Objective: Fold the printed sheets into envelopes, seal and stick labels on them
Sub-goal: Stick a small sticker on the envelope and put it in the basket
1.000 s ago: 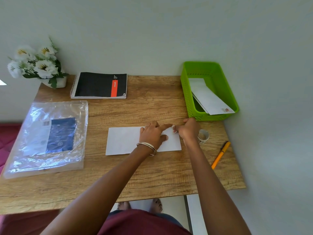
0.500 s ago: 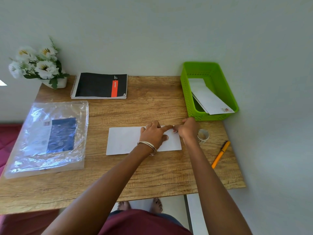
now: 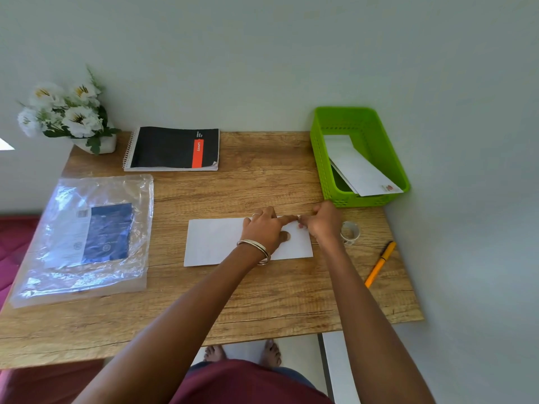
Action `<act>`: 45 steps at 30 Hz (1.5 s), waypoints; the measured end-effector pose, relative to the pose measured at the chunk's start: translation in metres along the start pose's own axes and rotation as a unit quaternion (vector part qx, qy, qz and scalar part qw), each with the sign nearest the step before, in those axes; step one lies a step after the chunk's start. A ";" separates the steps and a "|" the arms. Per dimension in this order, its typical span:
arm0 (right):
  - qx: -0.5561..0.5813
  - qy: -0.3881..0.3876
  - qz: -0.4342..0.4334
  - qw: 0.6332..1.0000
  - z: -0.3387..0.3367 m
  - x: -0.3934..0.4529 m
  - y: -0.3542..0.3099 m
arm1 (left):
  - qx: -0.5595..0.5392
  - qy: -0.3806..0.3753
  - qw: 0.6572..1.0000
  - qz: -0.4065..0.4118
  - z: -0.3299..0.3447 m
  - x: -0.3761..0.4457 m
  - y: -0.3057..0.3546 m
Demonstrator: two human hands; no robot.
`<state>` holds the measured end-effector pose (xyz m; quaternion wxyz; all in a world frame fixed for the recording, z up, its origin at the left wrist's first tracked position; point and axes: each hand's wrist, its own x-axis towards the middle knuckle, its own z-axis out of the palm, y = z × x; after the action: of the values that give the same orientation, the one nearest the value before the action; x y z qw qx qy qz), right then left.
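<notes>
A white envelope [image 3: 215, 242] lies flat in the middle of the wooden table [image 3: 262, 301]. My left hand [image 3: 264, 228] rests on its right half, palm down, index finger stretched to the top right edge and thumb pressing the paper. My right hand [image 3: 322, 221] is at that same top right corner, its fingertips pinched on a small pale strip that looks like tape, touching my left index finger. A roll of clear tape [image 3: 351, 232] stands just right of my right hand. The envelope's right part is hidden under both hands.
A green basket [image 3: 319, 158] at the back right holds finished envelopes [image 3: 358, 167]. An orange pen [image 3: 380, 263] lies near the right edge. A plastic bag with printed sheets [image 3: 87, 237] lies at left, with a black notebook [image 3: 172, 148] and white flowers [image 3: 67, 112] behind.
Both hands stay at the envelope's top right corner. My left index finger and right fingertips have drawn slightly closer together; the envelope has not moved.
</notes>
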<state>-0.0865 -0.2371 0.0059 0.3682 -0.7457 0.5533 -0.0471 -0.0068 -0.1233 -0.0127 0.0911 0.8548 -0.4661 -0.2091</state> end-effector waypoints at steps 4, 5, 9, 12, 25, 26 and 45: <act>-0.001 0.015 -0.020 1.000 0.000 -0.001 0.004 | -0.003 -0.001 1.000 -0.001 0.001 0.000 0.000; -0.004 0.020 -0.027 0.999 0.000 -0.002 0.005 | -0.002 -0.001 1.000 0.000 0.001 0.000 0.000; -0.012 0.021 -0.085 0.996 0.005 -0.005 0.015 | -0.001 -0.007 1.000 -0.003 0.000 0.000 0.000; -0.033 0.011 -0.128 0.991 0.007 -0.010 0.029 | -0.007 -0.005 1.000 -0.009 -0.001 -0.001 0.001; -0.015 0.050 -0.097 0.994 0.011 -0.007 0.020 | -0.041 0.016 0.999 -0.010 0.005 -0.001 -0.002; -0.020 0.039 -0.104 0.994 0.010 -0.006 0.021 | -0.042 0.018 0.999 -0.011 0.005 -0.001 -0.003; 0.024 0.072 -0.095 0.993 0.015 0.002 0.025 | -0.042 0.010 0.999 -0.009 0.002 -0.001 -0.003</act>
<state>-0.0983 -0.2339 -0.0208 0.3387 -0.7807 0.5036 -0.1488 -0.0061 -0.1207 -0.0148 0.1293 0.8564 -0.4485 -0.2208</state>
